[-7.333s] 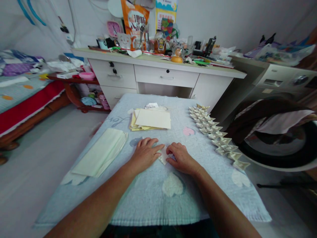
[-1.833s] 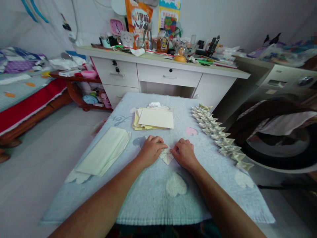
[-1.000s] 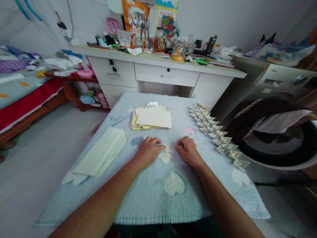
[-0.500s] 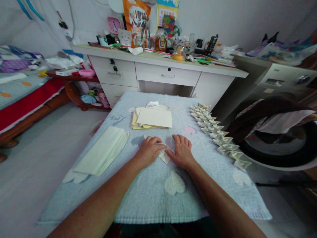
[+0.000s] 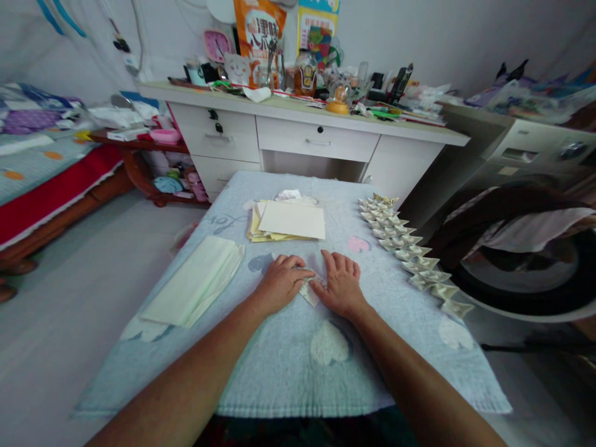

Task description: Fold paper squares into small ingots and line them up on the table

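On the cloth-covered table, a small folded piece of printed paper (image 5: 309,293) lies between my two hands. My left hand (image 5: 283,282) presses on its left edge, with the fingers curled together and the thumb stretched over the top. Its underside is hidden. My right hand (image 5: 341,282) rests flat with fingers spread, the thumb touching the paper's right side. Rows of folded paper boats (image 5: 399,239) run along the table's right side.
A stack of cream and yellow paper sheets (image 5: 292,220) lies beyond my hands. Pale green folded sheets (image 5: 195,282) are at left. A white crumpled tissue (image 5: 288,195) sits behind the stack. A cluttered desk (image 5: 279,110) stands at the back, a washing machine (image 5: 521,149) at right.
The view has shifted very slightly. My right fingers have moved a little on the cloth; the paper and my left hand stay almost the same.
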The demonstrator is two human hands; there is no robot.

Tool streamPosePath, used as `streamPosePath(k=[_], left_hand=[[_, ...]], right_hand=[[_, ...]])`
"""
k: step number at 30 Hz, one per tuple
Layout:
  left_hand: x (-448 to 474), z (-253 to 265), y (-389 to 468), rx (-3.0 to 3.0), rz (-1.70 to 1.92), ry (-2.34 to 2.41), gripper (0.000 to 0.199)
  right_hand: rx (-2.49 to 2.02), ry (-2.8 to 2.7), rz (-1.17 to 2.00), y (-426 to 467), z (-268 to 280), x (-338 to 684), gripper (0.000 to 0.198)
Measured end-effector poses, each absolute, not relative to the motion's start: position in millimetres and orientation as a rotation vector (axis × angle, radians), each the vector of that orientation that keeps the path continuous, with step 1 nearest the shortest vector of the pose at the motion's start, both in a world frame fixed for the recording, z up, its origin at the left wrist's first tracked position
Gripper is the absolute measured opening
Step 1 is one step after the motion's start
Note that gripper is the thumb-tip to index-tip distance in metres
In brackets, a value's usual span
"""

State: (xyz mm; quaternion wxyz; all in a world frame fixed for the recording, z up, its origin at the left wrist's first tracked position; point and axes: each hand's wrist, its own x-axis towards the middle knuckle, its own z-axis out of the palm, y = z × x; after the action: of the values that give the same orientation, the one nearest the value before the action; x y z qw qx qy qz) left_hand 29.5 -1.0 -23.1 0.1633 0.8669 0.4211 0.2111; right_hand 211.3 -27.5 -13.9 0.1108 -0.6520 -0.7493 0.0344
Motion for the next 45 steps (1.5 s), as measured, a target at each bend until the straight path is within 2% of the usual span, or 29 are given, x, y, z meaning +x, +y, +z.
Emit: streamPosePath(k=[16, 23, 28, 36, 42, 45], left_hand=[[34, -23, 1, 2.374, 0.616, 1.285, 0.026], [35, -21, -2, 2.355, 0.574, 1.312, 0.029], [33, -18, -3, 2.352, 0.529, 1.347, 0.034], [22, -15, -7, 2.312, 0.435, 1.552, 0.055], [15, -19, -6, 2.294, 0.414, 1.509, 0.053], [12, -18, -5, 2.266, 0.448, 1.465, 0.042]], right_hand=[[-1.891, -2.192, 0.149, -26, -15, 213, 0.081], [-1.922, -2.177, 0.283, -22, -13, 219, 0.085], [-1.925, -2.195, 0.295, -21, -12, 221, 0.084], [-1.919, -2.196, 0.268, -21, -15, 221, 0.087], [-1.923, -2.174, 0.266, -22, -14, 221, 0.086], [-1.927, -2.175, 0.262, -22, -14, 220, 0.085]])
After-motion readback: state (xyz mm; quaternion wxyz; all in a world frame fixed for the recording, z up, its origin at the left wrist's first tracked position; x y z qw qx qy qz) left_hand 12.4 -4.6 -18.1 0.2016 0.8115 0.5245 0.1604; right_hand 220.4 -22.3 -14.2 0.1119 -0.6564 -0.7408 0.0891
